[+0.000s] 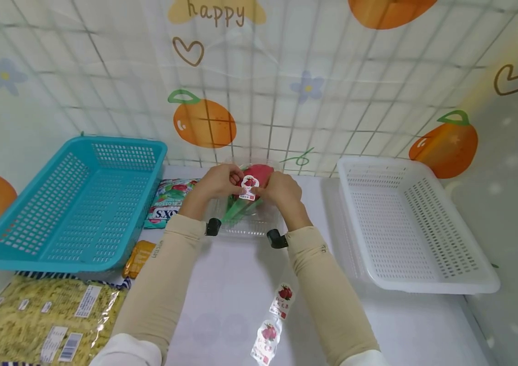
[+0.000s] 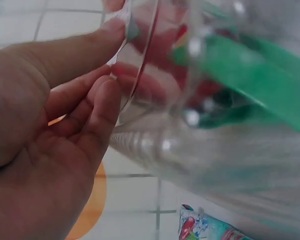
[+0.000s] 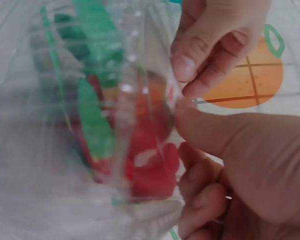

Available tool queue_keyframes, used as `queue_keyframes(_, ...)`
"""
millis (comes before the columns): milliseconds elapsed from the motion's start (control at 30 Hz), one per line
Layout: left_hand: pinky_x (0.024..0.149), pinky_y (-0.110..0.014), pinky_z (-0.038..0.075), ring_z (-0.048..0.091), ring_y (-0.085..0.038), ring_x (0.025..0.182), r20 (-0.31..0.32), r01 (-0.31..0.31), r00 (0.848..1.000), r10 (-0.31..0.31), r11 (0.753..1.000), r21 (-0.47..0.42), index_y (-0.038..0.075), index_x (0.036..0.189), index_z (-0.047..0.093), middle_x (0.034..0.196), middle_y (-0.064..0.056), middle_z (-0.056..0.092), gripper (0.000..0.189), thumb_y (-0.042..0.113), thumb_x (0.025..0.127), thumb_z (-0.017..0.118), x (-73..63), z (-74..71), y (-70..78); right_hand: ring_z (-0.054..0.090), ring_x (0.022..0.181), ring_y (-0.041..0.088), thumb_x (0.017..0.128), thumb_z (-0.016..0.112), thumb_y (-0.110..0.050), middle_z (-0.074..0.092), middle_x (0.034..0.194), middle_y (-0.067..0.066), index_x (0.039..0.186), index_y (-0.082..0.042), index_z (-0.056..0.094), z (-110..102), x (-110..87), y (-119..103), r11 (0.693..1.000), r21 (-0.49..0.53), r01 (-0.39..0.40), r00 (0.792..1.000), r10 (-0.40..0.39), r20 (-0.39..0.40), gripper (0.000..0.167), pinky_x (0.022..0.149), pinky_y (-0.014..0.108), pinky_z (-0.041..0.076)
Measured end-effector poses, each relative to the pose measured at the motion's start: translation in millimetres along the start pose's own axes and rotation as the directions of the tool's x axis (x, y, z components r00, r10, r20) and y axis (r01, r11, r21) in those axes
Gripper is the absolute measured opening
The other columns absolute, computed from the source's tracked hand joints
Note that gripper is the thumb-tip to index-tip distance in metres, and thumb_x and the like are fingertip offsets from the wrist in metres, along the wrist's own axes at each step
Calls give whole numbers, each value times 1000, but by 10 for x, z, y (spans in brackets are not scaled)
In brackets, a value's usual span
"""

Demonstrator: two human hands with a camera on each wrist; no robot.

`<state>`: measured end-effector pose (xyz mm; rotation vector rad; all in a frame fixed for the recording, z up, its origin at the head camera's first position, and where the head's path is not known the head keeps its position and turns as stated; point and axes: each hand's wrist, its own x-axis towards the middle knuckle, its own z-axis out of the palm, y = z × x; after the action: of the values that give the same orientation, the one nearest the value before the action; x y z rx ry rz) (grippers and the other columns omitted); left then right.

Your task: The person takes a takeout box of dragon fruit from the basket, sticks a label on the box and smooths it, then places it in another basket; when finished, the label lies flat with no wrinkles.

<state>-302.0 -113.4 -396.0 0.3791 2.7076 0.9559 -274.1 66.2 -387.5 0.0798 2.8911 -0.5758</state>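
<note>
A clear plastic box (image 1: 245,227) stands on the white table with a red dragon fruit (image 1: 263,173) with green leaf tips inside. Over its top lies a white sticker (image 1: 249,187) printed with a dragon fruit. My left hand (image 1: 219,181) pinches the sticker's left side between thumb and fingertips. From the other side, my right hand (image 1: 283,192) holds its right edge, thumb on it and the other fingers curled. In the left wrist view the sticker (image 2: 124,15) is seen edge-on against the box (image 2: 200,150). Whether it is stuck down, I cannot tell.
At left stands a teal basket (image 1: 75,254), with a green candy bag (image 1: 167,201), an orange packet (image 1: 139,258) and a large yellowish food bag (image 1: 34,320) about it. A white basket (image 1: 423,284) is at right. Loose stickers (image 1: 268,335) lie between my forearms.
</note>
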Motion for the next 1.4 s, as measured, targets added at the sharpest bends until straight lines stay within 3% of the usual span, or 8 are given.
queue_keyframes(167, 97, -38, 51, 56, -25, 102, 5, 11, 1000, -11, 1000, -23, 2, 122, 62, 111, -12, 62, 38, 15, 90, 78, -15, 9, -1, 65, 78, 21, 88, 75, -50, 71, 80, 2, 77, -15, 69, -9, -22, 14, 999, 3, 46, 999, -46, 2, 37, 57, 33, 46)
queue_keyframes(467, 88, -38, 55, 61, -26, 98, -122, 67, 990, -66, 998, 9, 4, 114, 66, 108, -12, 67, 31, 26, 94, 74, -30, 107, 59, 59, 69, 20, 90, 66, -64, 60, 68, 1, 73, -15, 65, 30, 44, 24, 1000, 15, -17, 1000, 17, 4, 52, 51, 31, 40)
queue_keyframes(733, 75, -34, 54, 60, -25, 87, -238, 121, 964, -119, 993, -8, 6, 103, 69, 97, -11, 67, 32, 37, 95, 72, -9, 216, 106, 62, 71, 22, 96, 57, -63, 64, 74, 4, 77, -14, 68, 81, 83, 7, 999, -7, -51, 997, 51, -53, 53, 51, 32, 43)
queue_keyframes(867, 70, -33, 54, 61, -25, 81, -286, 112, 952, -109, 994, -8, 6, 102, 70, 93, -11, 68, 29, 34, 98, 68, 2, 255, 102, 65, 74, 25, 97, 56, -60, 69, 80, 8, 77, -13, 69, 96, 86, 4, 998, 13, -57, 994, 58, -91, 53, 53, 35, 46)
queue_keyframes(1033, 76, -36, 53, 62, -25, 86, -372, 45, 925, -77, 995, -93, 6, 107, 72, 96, -11, 71, 26, 30, 101, 62, -40, 257, 68, 62, 66, 21, 98, 58, -56, 67, 69, 3, 69, -15, 65, 100, 79, 68, 992, 124, -2, 993, 16, -115, 51, 49, 31, 41)
queue_keyframes(1200, 85, -38, 52, 59, -26, 98, -456, -66, 888, -66, 961, -268, 7, 116, 71, 109, -12, 67, 26, 27, 102, 62, -140, 281, -32, 53, 63, 18, 99, 59, -47, 56, 67, -1, 79, -14, 63, 149, 68, 193, 931, 343, 126, 965, -34, -262, 39, 52, 28, 35)
queue_keyframes(1300, 91, -41, 54, 55, -28, 109, -488, -103, 870, -70, 942, -319, 7, 119, 69, 120, -14, 61, 28, 28, 102, 62, -224, 307, -99, 49, 73, 20, 99, 61, -45, 53, 80, 2, 94, -11, 67, 180, 60, 258, 876, 438, 201, 939, -45, -341, 35, 62, 31, 36)
queue_keyframes(1400, 99, -45, 53, 50, -30, 122, -501, -131, 863, -64, 930, -344, 8, 123, 68, 131, -16, 55, 29, 28, 101, 63, -328, 334, -164, 47, 83, 24, 98, 61, -48, 52, 98, 9, 113, -8, 65, 216, 15, 297, 832, 511, 216, 935, -27, -353, 43, 72, 35, 37)
